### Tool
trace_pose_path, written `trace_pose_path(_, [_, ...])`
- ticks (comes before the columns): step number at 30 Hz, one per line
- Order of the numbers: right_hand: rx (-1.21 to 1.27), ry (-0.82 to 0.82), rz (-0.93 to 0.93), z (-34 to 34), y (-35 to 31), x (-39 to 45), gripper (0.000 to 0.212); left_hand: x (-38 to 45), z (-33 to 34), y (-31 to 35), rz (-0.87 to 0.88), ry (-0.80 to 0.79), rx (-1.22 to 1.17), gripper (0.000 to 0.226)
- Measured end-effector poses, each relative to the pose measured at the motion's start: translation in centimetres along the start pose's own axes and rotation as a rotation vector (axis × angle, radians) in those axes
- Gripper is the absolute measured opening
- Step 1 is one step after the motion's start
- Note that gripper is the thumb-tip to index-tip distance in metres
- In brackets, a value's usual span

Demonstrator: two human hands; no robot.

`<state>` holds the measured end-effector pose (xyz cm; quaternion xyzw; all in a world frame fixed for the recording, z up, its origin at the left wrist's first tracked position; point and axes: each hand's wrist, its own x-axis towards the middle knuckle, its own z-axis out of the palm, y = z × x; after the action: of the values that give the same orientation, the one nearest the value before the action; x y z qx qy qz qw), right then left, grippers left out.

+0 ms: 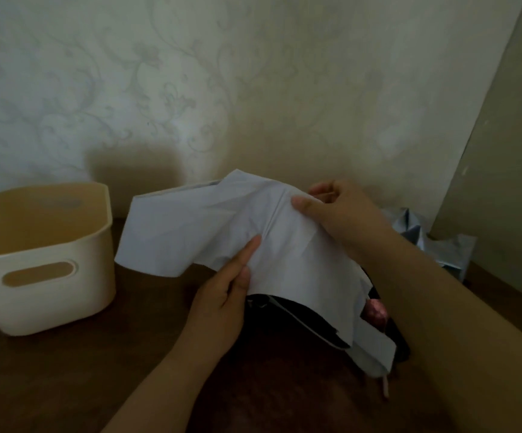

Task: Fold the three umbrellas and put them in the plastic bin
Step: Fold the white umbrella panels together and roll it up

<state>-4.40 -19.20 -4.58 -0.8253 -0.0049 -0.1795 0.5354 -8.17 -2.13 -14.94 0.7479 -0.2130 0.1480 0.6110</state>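
Note:
A pale lavender umbrella with a black lining is held above the dark table, its canopy loose and creased. My left hand holds the fabric from below, fingers straight along a fold and thumb against it. My right hand pinches the upper edge of the canopy between thumb and fingers. A pinkish handle peeks out under the fabric by my right forearm. The cream plastic bin stands at the left, with nothing visible inside. A silvery umbrella lies at the right behind my right arm.
The dark wooden table runs up to a patterned wall at the back. A beige panel closes off the right side. The bin has an oval handle slot facing me.

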Motion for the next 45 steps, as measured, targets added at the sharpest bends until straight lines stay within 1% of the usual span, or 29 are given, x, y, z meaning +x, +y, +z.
trace_pose_path(3, [-0.015,-0.074,-0.007,-0.5,-0.3,0.1,0.01,-0.1,0.1,0.1,-0.011,-0.008,-0.008,0.037])
trace_pose_path(6, [-0.012,-0.064,-0.079,-0.6,-0.3,-0.1,0.007,-0.2,0.2,0.4,-0.003,-0.025,-0.018,0.034])
trace_pose_path(8, [0.065,-0.055,-0.14,-0.7,-0.4,-0.2,0.011,-0.2,0.3,0.7,-0.02,-0.032,-0.058,0.034])
trace_pose_path(10, [0.128,-0.056,-0.158,-0.6,-0.4,-0.2,0.011,-0.1,0.3,0.9,-0.028,-0.032,-0.089,0.034])
trace_pose_path(14, [0.118,-0.056,-0.142,-0.3,-0.2,0.1,0.013,0.1,0.2,0.4,-0.04,0.007,-0.102,0.034])
trace_pose_path(16, [0.019,-0.089,-0.078,-0.5,-0.3,0.3,0.011,0.2,0.2,0.2,-0.047,0.031,-0.095,0.033])
trace_pose_path(18, [-0.101,-0.169,-0.008,-1.1,-0.5,0.2,0.015,0.2,0.0,0.1,-0.049,0.056,-0.099,0.034])
trace_pose_path(20, [-0.111,-0.24,-0.022,-1.5,-0.5,0.1,0.019,0.3,-0.2,0.1,-0.046,0.082,-0.084,0.033])
trace_pose_path(23, [-0.114,-0.219,-0.089,-1.5,-0.6,0.1,0.025,0.3,-0.2,-0.2,-0.045,0.103,-0.06,0.035])
trace_pose_path(25, [-0.197,-0.229,-0.108,-1.5,-0.9,0.0,0.027,0.3,-0.2,-0.3,-0.052,0.106,-0.057,0.036])
trace_pose_path(26, [-0.246,-0.274,-0.095,-1.7,-1.1,-0.1,0.028,0.3,-0.2,-0.3,-0.05,0.109,-0.063,0.036])
trace_pose_path(29, [-0.32,-0.505,0.004,-2.3,-1.5,-0.3,0.027,0.4,-0.4,-0.3,-0.047,0.137,-0.099,0.035])
trace_pose_path(30, [-0.338,-0.526,0.01,-2.5,-1.5,-0.4,0.027,0.4,-0.4,-0.2,-0.046,0.14,-0.101,0.034])
trace_pose_path(33, [-0.412,-0.443,-0.029,-2.5,-1.6,-0.5,0.035,0.4,-0.3,-0.1,-0.065,0.136,-0.109,0.033])
trace_pose_path(34, [-0.427,-0.438,-0.032,-2.5,-1.6,-0.5,0.036,0.4,-0.2,-0.1,-0.067,0.133,-0.111,0.034])
trace_pose_path(36, [-0.428,-0.497,-0.006,-2.7,-1.8,-0.7,0.033,0.5,-0.2,0.0,-0.059,0.132,-0.092,0.033])
trace_pose_path(37, [-0.444,-0.552,0.019,-2.8,-2.0,-0.9,0.036,0.5,-0.3,0.0,-0.059,0.128,-0.09,0.032])
trace_pose_path(38, [-0.496,-0.623,0.038,-2.9,-2.2,-1.1,0.048,0.5,-0.3,0.0,-0.06,0.121,-0.096,0.031])
trace_pose_path(39, [-0.58,-0.696,0.047,-2.9,-2.3,-1.2,0.059,0.4,-0.4,0.0,-0.061,0.114,-0.1,0.032])
trace_pose_path(40, [-0.667,-0.755,0.052,-2.9,-2.4,-1.3,0.063,0.4,-0.4,-0.1,-0.062,0.105,-0.095,0.032])
trace_pose_path(42, [-0.788,-0.795,0.057,-3.0,-2.5,-1.3,0.049,0.4,-0.4,-0.1,-0.069,0.099,-0.075,0.032])
trace_pose_path(43, [-0.801,-0.798,0.055,-3.2,-2.3,-1.1,0.041,0.5,-0.4,-0.1,-0.076,0.106,-0.078,0.033])
trace_pose_path(44, [-0.77,-0.82,0.075,-3.4,-2.2,-1.0,0.036,0.5,-0.4,-0.2,-0.086,0.116,-0.091,0.034])
trace_pose_path(45, [-0.728,-0.857,0.109,-3.6,-1.9,-1.0,0.037,0.6,-0.5,-0.2,-0.096,0.129,-0.111,0.033])
